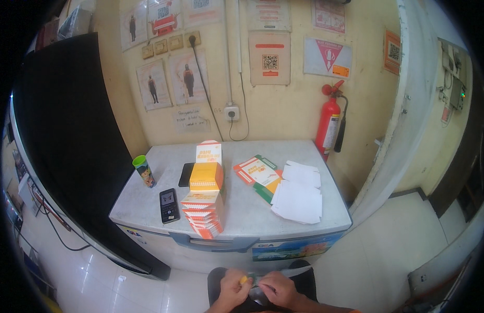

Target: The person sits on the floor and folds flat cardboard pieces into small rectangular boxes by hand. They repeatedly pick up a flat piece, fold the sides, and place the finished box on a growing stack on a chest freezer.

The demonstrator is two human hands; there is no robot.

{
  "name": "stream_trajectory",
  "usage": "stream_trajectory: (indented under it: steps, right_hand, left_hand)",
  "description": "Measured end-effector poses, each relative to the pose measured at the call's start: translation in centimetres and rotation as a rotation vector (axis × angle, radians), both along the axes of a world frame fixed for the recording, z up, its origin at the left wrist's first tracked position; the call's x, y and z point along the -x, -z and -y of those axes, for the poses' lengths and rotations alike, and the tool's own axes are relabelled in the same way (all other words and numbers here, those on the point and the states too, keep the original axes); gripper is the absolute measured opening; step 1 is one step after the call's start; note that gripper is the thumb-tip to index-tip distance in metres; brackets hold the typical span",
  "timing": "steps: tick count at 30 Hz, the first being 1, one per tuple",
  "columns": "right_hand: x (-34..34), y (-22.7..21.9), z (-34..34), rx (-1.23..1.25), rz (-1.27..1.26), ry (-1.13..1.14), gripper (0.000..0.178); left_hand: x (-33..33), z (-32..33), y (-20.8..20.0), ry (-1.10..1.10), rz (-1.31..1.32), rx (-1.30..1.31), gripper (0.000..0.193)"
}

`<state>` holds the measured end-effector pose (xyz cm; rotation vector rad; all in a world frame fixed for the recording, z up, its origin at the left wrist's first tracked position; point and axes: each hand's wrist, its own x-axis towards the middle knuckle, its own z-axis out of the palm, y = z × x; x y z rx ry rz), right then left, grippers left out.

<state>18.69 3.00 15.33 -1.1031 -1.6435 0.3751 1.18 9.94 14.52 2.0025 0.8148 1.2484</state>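
Low over my lap, my left hand [234, 288] is closed with a small yellow thing [245, 280] showing at its thumb. Close beside it, my right hand [279, 288] is also closed, fingers pinched together. Some dark green material shows between the two hands, too small to name. A pale, thin, pointed piece [297, 271] sticks out past my right hand; its kind is unclear. Both hands are in front of the chest freezer [242, 219], below its lid. On the lid stands a row of folded orange, yellow and white cartons [204, 208].
Also on the lid are a phone [169, 205], a dark flat object [186, 175], a green cup [144, 171], printed flat cartons [258, 176] and white flat cartons [299, 193]. A red fire extinguisher [329, 121] hangs on the wall behind. A black panel [64, 146] rises at the left.
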Motion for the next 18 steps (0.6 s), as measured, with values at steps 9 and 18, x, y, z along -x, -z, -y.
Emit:
stream_trajectory:
  steps: [9,18]
  right_hand:
    - [-0.6,-0.2,-0.3,0.007,-0.017,0.007,0.011]
    - [-1.3,-0.7,-0.7,0.082,-0.074,-0.016,0.009]
  left_hand:
    - [0.1,0.7,-1.8,0.178,-0.011,0.026,0.021]
    - [-0.1,1.1,-1.9,0.176,-0.015,0.233,0.020]
